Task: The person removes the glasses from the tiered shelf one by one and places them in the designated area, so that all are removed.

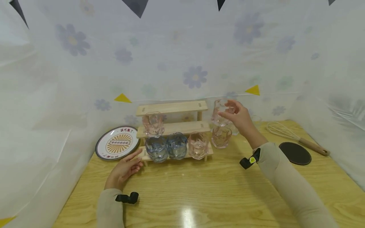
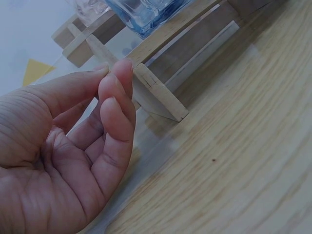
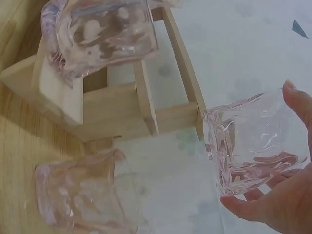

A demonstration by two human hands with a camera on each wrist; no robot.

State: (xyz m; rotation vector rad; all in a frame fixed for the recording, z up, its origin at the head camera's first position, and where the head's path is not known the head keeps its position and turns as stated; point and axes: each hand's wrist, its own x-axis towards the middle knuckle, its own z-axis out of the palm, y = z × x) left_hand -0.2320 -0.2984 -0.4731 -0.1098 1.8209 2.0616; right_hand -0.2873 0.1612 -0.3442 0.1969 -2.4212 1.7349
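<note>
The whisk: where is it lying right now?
In the head view the whisk lies on the wooden table at the far right, near the curtain, just behind the dark round coaster and right of the right hand.

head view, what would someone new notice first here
The right hand holds a pink glass in the air just right of the stepped wooden rack, above another pink glass on the table. Two blue glasses sit side by side on the rack's lowest step, and the left hand rests at its left end.
</note>
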